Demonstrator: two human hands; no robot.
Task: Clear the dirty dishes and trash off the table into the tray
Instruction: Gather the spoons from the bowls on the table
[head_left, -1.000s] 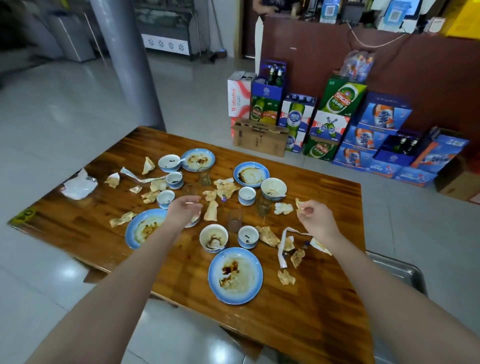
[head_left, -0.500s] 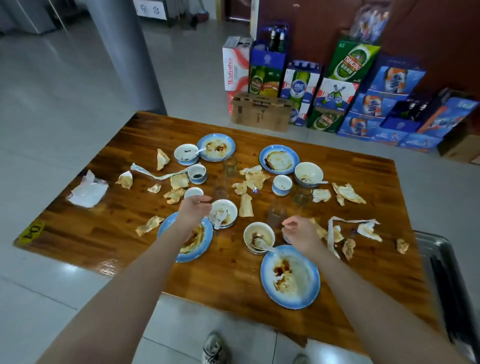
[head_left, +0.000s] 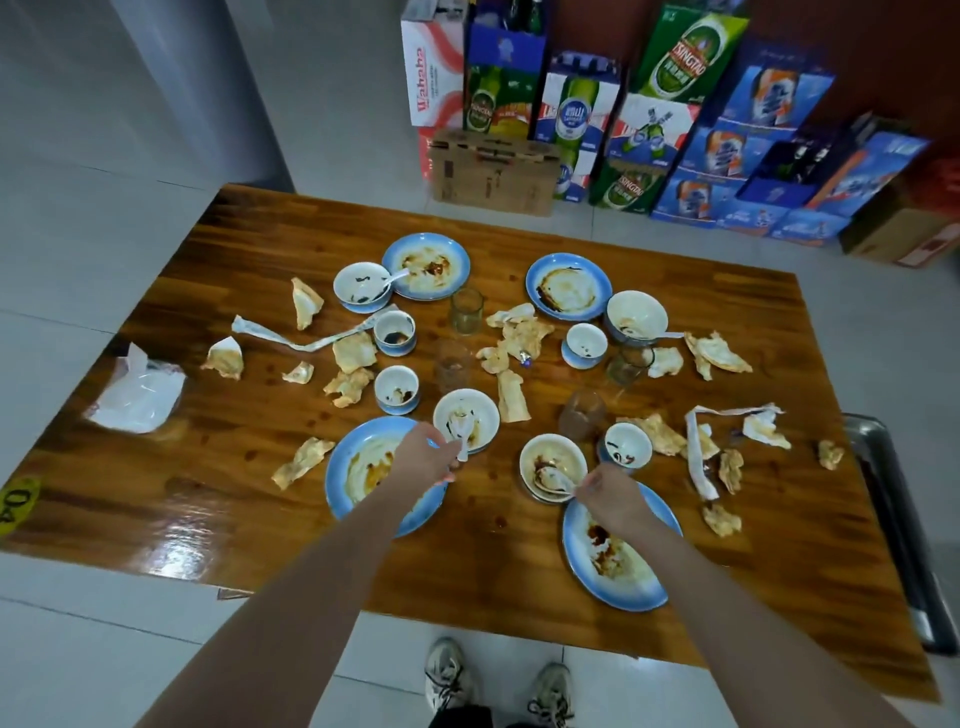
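Observation:
The wooden table (head_left: 779, 530) carries dirty blue-rimmed plates, white bowls, small cups, glasses and several crumpled napkins. My left hand (head_left: 423, 460) pinches the handle of a white spoon (head_left: 461, 434) lying in a bowl (head_left: 466, 419), above a blue plate (head_left: 358, 475). My right hand (head_left: 608, 491) pinches the handle of another white spoon (head_left: 553, 479) in a second bowl (head_left: 552, 464), over the near blue plate (head_left: 615, 564). A metal tray (head_left: 901, 525) stands at the table's right edge, mostly out of view.
Two more plates (head_left: 426, 266) (head_left: 568, 285), bowls, cups and several glasses (head_left: 466, 310) stand further back. A white plastic bag (head_left: 136, 391) lies at the left. Beer cartons (head_left: 670, 104) are stacked on the floor behind the table. My shoes (head_left: 498, 680) show below the near edge.
The view tilted down and drew closer. My left hand came to the bowl and took its spoon handle. My right hand dropped from the napkins to the near bowl's spoon.

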